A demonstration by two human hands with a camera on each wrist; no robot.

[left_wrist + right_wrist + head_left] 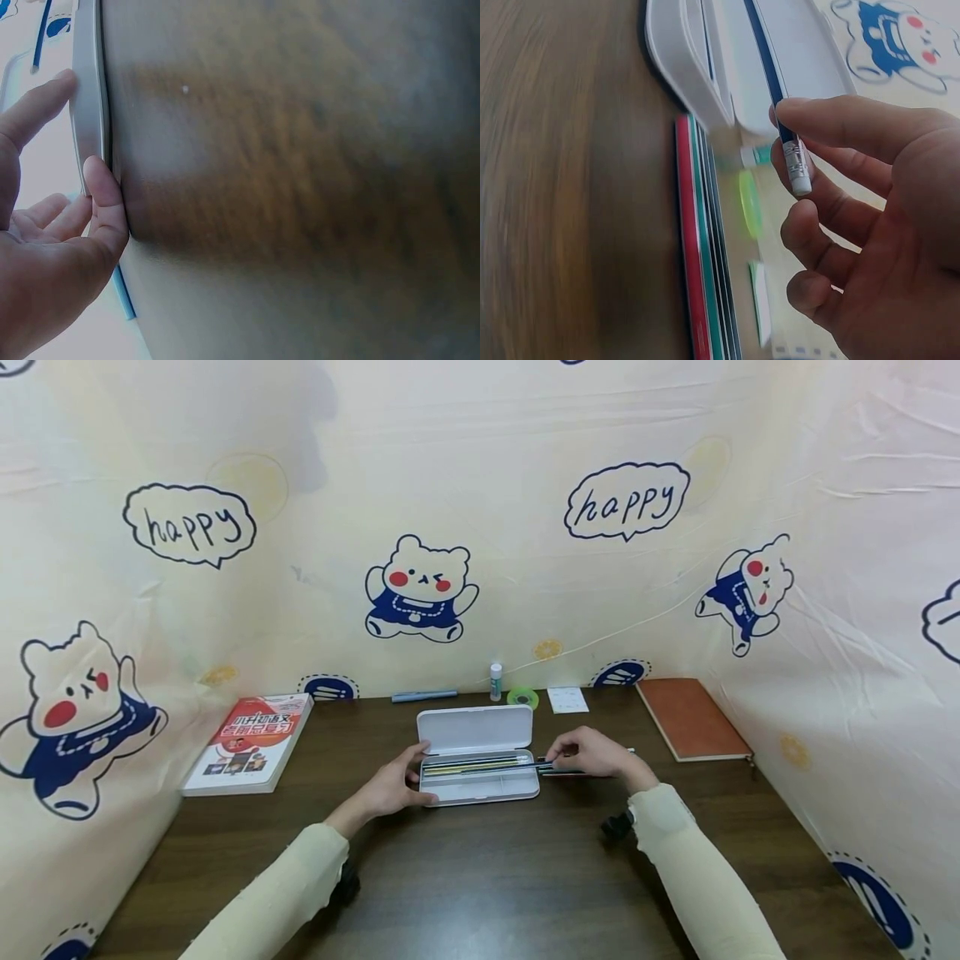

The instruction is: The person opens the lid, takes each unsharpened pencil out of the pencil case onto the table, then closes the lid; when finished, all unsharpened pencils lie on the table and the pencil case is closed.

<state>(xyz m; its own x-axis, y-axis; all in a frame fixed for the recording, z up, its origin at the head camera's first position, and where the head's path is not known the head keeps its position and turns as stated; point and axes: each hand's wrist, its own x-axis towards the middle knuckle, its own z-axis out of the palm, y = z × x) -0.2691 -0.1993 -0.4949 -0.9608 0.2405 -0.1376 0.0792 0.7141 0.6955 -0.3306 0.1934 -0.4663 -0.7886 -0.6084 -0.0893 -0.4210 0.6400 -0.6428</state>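
Observation:
A white pencil case [459,792] lies with its lid [475,729] raised at the middle of the table. Several pencils [465,768] lie along its back compartment. My left hand [386,787] grips the left end, thumb at the front corner and fingers at the back. At the right end, my right hand [588,752] pinches a dark blue pencil [771,71] between thumb and fingers, near its white eraser [801,184]. The rest of that pencil reaches over the case. Under the right hand, more pencils [697,247], red, green and dark, lie side by side on the table.
A book [247,747] lies at left, a brown notebook [693,718] at right. Along the back are a blue pen [423,697], a glue stick [496,682], a green tape roll [522,697] and a white paper pad [567,700]. Printed cloth [480,485] hangs behind.

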